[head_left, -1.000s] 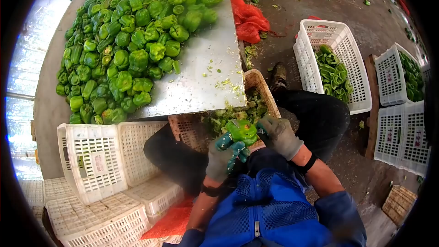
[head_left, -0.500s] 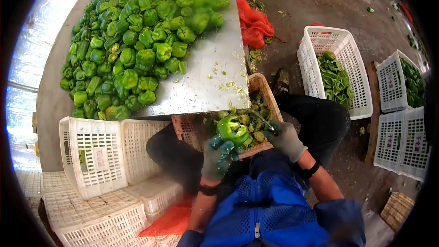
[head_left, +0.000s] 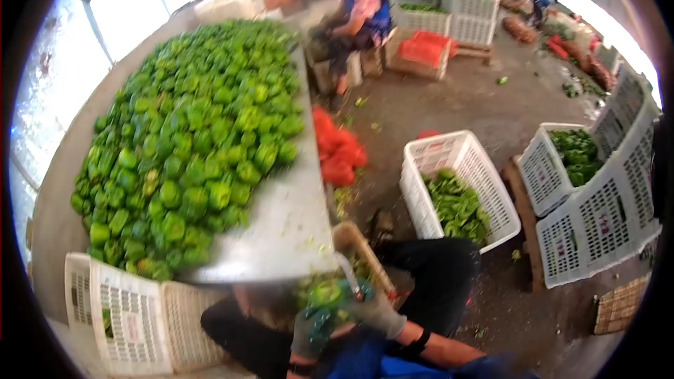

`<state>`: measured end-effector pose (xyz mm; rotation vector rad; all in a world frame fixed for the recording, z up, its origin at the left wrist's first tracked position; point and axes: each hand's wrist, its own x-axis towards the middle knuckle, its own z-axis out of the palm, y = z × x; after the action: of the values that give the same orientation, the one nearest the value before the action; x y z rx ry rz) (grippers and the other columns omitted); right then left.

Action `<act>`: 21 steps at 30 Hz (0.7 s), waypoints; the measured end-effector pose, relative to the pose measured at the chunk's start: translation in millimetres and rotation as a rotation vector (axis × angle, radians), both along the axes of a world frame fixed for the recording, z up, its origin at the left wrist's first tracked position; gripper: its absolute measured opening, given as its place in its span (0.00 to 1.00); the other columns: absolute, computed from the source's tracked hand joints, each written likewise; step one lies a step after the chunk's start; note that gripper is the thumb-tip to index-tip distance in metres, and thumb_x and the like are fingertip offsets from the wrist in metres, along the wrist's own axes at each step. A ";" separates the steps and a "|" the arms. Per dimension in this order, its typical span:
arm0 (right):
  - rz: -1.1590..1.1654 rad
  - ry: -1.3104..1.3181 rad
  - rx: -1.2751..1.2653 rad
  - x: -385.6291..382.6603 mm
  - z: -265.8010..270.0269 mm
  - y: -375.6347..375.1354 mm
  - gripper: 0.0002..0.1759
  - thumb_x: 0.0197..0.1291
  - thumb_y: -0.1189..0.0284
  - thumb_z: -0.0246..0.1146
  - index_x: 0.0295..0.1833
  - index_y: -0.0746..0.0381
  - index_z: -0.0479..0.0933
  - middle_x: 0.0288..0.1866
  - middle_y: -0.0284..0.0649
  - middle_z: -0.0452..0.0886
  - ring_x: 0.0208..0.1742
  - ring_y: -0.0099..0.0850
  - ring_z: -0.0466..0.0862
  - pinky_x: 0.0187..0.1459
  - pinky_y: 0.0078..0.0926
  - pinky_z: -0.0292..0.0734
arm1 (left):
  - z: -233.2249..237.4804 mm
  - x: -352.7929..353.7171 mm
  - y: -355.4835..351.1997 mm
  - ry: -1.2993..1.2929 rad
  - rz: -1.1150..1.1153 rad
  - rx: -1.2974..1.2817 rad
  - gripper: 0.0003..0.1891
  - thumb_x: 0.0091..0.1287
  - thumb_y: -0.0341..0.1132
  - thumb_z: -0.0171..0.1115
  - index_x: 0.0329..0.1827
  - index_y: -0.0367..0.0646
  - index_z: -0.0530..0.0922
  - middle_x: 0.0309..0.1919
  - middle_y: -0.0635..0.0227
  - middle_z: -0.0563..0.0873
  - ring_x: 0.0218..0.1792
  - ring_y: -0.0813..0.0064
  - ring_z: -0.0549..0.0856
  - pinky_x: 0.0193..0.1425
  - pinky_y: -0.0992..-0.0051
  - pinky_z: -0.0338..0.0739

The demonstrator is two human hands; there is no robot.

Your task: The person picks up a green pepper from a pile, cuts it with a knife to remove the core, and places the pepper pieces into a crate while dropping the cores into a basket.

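Note:
My left hand (head_left: 313, 331), in a grey and green glove, is closed around a green bell pepper (head_left: 325, 294) low in the view. Close beside it, my gloved right hand (head_left: 379, 314) grips a small knife (head_left: 347, 271), its blade pointing up and away from me. Motion blur hides whether the blade touches the pepper. Beneath my hands, between my knees, stands a brown crate (head_left: 375, 261) with green scraps in it.
A large heap of green peppers (head_left: 189, 133) covers much of the metal table (head_left: 274, 245). White crates stand left, and a white crate (head_left: 502, 203) with cut peppers is at right. Stacked crates (head_left: 583, 231) stand farther right. Another person (head_left: 361, 14) sits beyond the table.
The view has tilted upward, bringing the far room and a seated person into sight. My right hand with the knife has come closer to the pepper in my left hand.

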<state>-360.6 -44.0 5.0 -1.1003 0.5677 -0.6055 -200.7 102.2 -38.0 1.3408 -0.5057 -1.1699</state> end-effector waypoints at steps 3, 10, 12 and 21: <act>0.054 0.051 -0.022 -2.0 -8.2 -10.5 0.22 0.70 0.75 0.74 0.68 0.64 0.84 0.56 0.34 0.90 0.52 0.22 0.86 0.54 0.27 0.85 | 3.4 -3.2 -10.9 0.280 0.079 0.039 0.18 0.77 0.27 0.67 0.67 0.36 0.86 0.53 0.61 0.93 0.52 0.70 0.91 0.52 0.71 0.89; 0.232 0.238 -0.536 -12.8 -2.9 -21.9 0.28 0.67 0.66 0.74 0.71 0.59 0.82 0.48 0.46 0.91 0.46 0.36 0.90 0.52 0.37 0.86 | -19.4 -4.3 -17.4 -0.057 0.116 -0.010 0.24 0.75 0.27 0.71 0.74 0.37 0.81 0.61 0.58 0.90 0.58 0.68 0.91 0.60 0.68 0.89; 0.279 0.234 -0.682 -10.6 -19.6 -20.8 0.29 0.66 0.65 0.73 0.72 0.57 0.82 0.47 0.49 0.91 0.45 0.43 0.92 0.51 0.41 0.86 | -10.3 0.8 -16.2 -0.234 -0.002 0.024 0.26 0.73 0.26 0.71 0.75 0.37 0.79 0.59 0.59 0.91 0.58 0.69 0.91 0.61 0.67 0.89; 0.489 0.343 -0.865 -6.4 -22.1 -19.4 0.22 0.75 0.64 0.68 0.70 0.58 0.84 0.59 0.49 0.90 0.57 0.52 0.90 0.62 0.43 0.85 | -24.3 -7.4 -14.9 -1.268 -0.161 0.125 0.10 0.66 0.38 0.78 0.48 0.48 0.91 0.39 0.67 0.94 0.36 0.63 0.94 0.47 0.62 0.89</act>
<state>-367.0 -63.4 -17.0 -2.1089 0.2911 -0.2107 -208.1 87.3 -62.3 2.0920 -1.4600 -0.3213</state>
